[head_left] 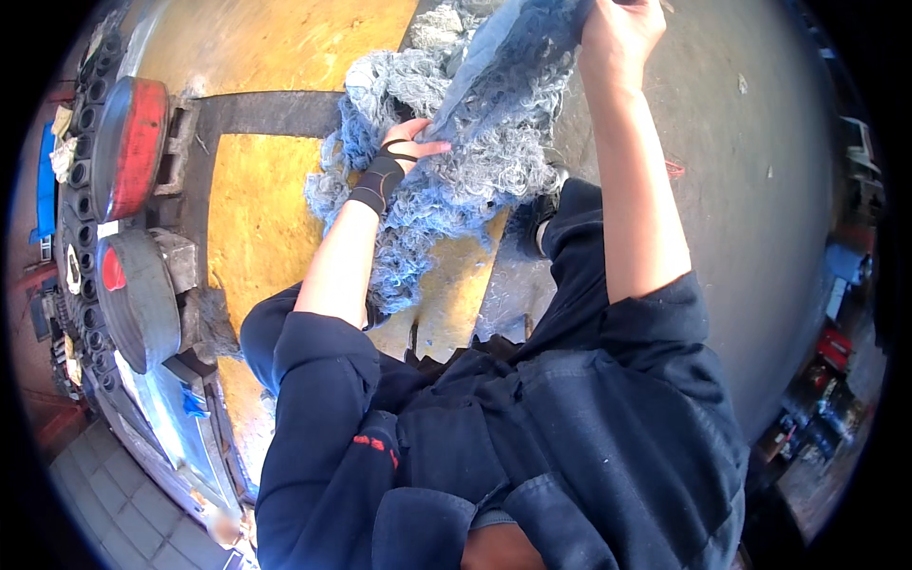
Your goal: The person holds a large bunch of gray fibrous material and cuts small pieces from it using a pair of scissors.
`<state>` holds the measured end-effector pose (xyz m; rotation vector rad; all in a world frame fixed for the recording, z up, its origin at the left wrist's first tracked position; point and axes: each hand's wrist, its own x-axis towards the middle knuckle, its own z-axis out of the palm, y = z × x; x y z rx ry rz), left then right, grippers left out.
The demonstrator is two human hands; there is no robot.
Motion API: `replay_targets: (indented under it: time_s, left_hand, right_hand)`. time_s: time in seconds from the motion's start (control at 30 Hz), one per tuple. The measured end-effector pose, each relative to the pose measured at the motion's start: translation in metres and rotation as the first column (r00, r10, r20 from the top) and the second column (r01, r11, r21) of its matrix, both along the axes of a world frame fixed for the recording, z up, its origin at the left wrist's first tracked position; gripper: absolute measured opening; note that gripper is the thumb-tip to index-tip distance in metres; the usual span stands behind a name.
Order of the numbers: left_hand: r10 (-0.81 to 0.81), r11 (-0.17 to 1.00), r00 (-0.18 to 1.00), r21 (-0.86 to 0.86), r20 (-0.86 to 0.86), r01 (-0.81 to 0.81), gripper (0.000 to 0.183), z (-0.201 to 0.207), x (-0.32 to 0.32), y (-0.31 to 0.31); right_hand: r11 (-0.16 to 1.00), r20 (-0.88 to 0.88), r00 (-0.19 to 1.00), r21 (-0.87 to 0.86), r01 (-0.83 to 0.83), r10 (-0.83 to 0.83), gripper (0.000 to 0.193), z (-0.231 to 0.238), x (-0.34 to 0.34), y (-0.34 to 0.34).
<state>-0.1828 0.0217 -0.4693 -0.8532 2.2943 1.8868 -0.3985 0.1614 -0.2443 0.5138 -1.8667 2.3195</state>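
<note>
A shaggy blue-grey mop hangs between the hands, over the yellow floor. The right hand grips its top end, raised high at the picture's upper edge. The left hand, wearing a black wrist brace, pinches the strands lower down, fingers closed into the fibres. Two red-faced drums lie well to the left.

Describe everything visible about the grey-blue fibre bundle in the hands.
The fibre bundle is a big, loose, tangled mass of curly grey-blue strands, looking like waste yarn or wool. It hangs over the yellow surface. The right hand lifts its upper end, while the left hand, wearing a black wrist wrap, presses into its middle. Ragged ends trail down.
</note>
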Motion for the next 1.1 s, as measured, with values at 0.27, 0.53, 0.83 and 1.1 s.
replay_targets:
  time_s: [0.27,0.53,0.83,1.1]
  left_hand:
    - [0.103,0.994,0.993,0.023,0.053,-0.104,0.029,0.05,0.072,-0.044]
    - [0.161,0.928,0.955,-0.368,0.25,-0.06,0.025,0.199,0.155,-0.087]
    - [0.347,0.924,0.875,0.283,-0.337,-0.257,0.015,0.351,0.167,-0.06]
    - [0.558,0.823,0.715,0.172,-0.421,-0.541,0.016,0.407,0.184,-0.072]
  right_hand:
    - [0.997,-0.027,0.999,-0.065,0.034,-0.035,0.02,-0.007,-0.007,-0.003]
    - [0.993,-0.102,0.991,0.073,0.091,-0.083,0.015,-0.013,0.011,-0.019]
    - [0.975,-0.085,0.996,0.22,0.043,-0.025,0.018,-0.03,0.025,-0.037]
    - [0.969,-0.014,0.983,0.174,-0.177,0.183,0.025,-0.022,0.058,-0.045]
